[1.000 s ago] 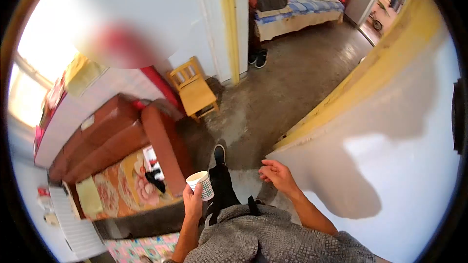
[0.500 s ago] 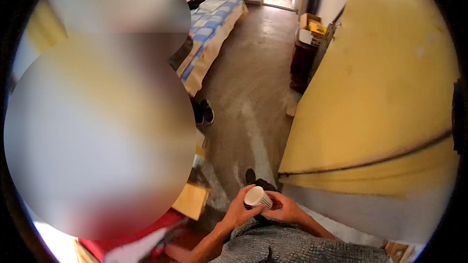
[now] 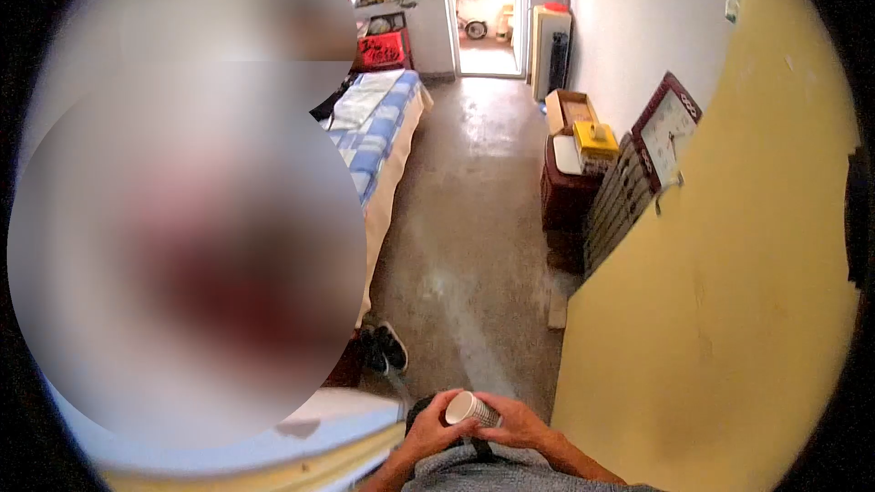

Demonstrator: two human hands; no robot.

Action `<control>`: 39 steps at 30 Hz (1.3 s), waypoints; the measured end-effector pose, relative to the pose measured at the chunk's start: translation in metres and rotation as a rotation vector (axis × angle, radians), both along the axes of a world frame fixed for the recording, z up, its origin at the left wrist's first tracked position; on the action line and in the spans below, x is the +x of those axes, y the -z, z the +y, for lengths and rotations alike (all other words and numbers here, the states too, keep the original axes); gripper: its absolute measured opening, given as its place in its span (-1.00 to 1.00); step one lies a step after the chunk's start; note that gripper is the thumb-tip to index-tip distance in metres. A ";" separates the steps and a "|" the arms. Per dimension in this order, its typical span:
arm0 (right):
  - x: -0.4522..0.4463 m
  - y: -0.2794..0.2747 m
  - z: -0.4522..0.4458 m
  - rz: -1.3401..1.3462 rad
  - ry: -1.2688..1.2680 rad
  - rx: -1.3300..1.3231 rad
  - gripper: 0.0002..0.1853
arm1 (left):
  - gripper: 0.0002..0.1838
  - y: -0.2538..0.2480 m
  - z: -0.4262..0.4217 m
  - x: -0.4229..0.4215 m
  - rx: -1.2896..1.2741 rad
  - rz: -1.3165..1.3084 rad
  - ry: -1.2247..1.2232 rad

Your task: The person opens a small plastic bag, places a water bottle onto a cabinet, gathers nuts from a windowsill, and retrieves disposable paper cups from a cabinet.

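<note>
A white paper cup (image 3: 462, 409) with a dark pattern on its side is held low in front of my body, its open rim tilted up and to the left. My left hand (image 3: 435, 430) wraps the near left side of the cup, thumb towards its lower edge. My right hand (image 3: 518, 423) closes around the right side and base. Both hands touch the cup at once. What lies inside the cup cannot be made out.
A yellow panel (image 3: 674, 337) stands close on the right. Beyond it are a framed clock (image 3: 673, 136), a brown cabinet (image 3: 570, 189) and a yellow box (image 3: 595, 138). A bed (image 3: 369, 147) lines the left, shoes (image 3: 392, 346) by its foot. A bright doorway (image 3: 488, 45) is ahead. Blur hides much of the left.
My view has tilted up and shifted, so the doorway, clock and cabinet show more fully. The cup stays in both hands, now lower in the picture.
</note>
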State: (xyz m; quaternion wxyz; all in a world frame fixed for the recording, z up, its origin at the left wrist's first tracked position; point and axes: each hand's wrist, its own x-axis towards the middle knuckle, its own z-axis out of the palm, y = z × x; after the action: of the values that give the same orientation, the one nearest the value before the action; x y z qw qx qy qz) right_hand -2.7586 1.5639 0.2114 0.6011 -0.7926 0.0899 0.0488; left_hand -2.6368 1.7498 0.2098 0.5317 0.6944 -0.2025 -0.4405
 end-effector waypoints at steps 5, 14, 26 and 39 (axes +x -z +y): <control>0.117 0.041 -0.059 0.019 0.062 0.022 -0.17 | -0.27 0.032 -0.066 0.136 -0.051 0.100 0.090; 0.130 0.052 -0.064 0.365 1.059 0.027 -0.13 | -0.36 0.073 -0.222 0.374 -0.090 0.034 0.578; 0.042 0.057 0.143 0.461 2.062 0.056 -0.25 | -0.32 -0.006 -0.373 0.135 -0.320 -0.768 1.660; -0.121 0.062 0.295 0.430 2.572 0.250 -0.33 | -0.44 0.004 -0.215 -0.165 -0.093 -0.251 2.203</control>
State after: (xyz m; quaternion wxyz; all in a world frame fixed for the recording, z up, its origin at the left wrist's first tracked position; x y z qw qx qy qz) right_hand -2.8793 1.8589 0.1495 0.2602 -0.0563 0.8659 -0.4235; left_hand -2.8015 1.5346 0.2054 -0.1493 0.1538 -0.7779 -0.5907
